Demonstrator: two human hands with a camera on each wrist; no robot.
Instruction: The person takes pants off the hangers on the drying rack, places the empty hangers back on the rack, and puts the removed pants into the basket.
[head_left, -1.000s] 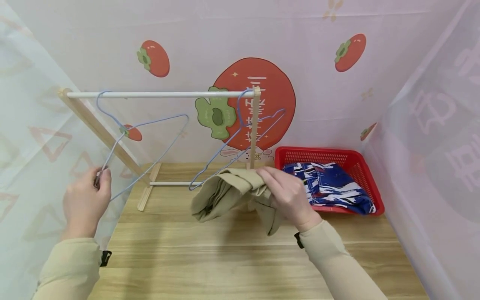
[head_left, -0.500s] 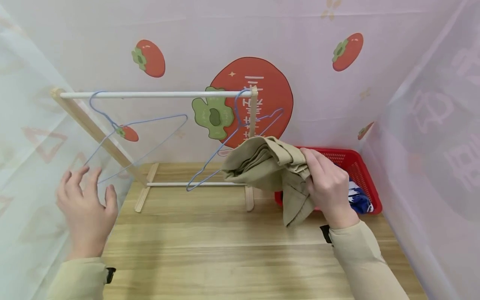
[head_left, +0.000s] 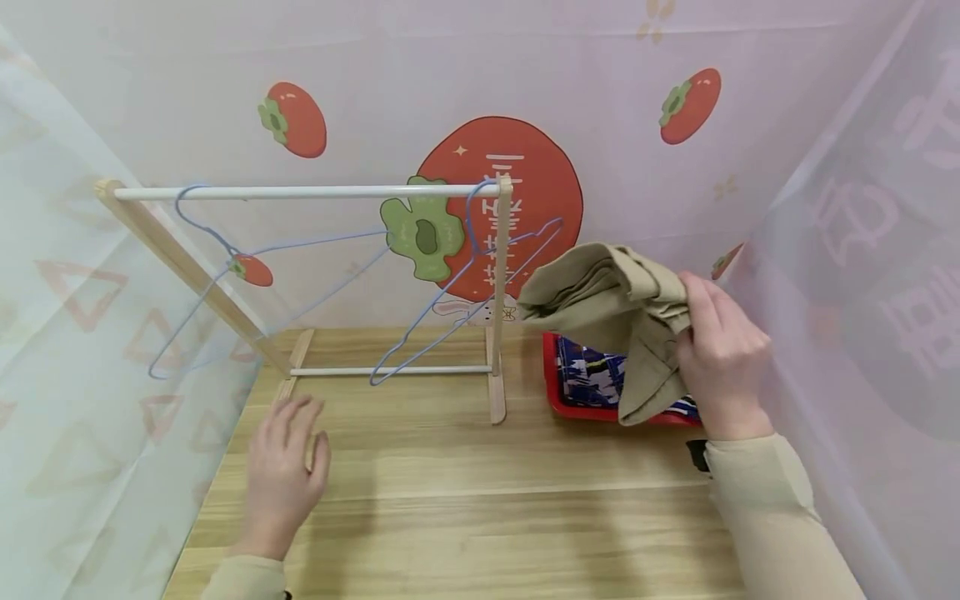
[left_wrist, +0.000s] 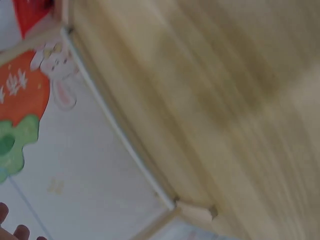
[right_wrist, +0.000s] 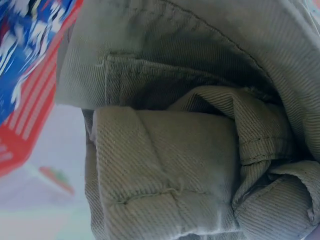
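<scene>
My right hand [head_left: 723,358] grips folded khaki trousers [head_left: 592,283] by their right end, in the air over the front of the red basket [head_left: 553,379]. Up close in the right wrist view, the trousers [right_wrist: 165,165] show twill cloth, seams and a pocket. My left hand [head_left: 285,475] is open with nothing in it, over the wooden table near the rack's left foot. Its fingertips [left_wrist: 21,231] show at the lower left of the left wrist view. One blue wire hanger [head_left: 288,246] hangs at the left of the rack's white rail [head_left: 315,192], another hanger [head_left: 420,325] at the right end.
The rack's wooden posts [head_left: 501,283] stand at the table's back. Blue and white patterned cloth [head_left: 592,371] lies in the basket, partly hidden by the trousers. Printed curtains [head_left: 360,75] close off the back and both sides. Bare wood of the table [head_left: 480,517] shows in front.
My left hand has let go of the left hanger and moved right and toward me. The right hand has carried the khaki trousers right, from beside the rack to over the basket.
</scene>
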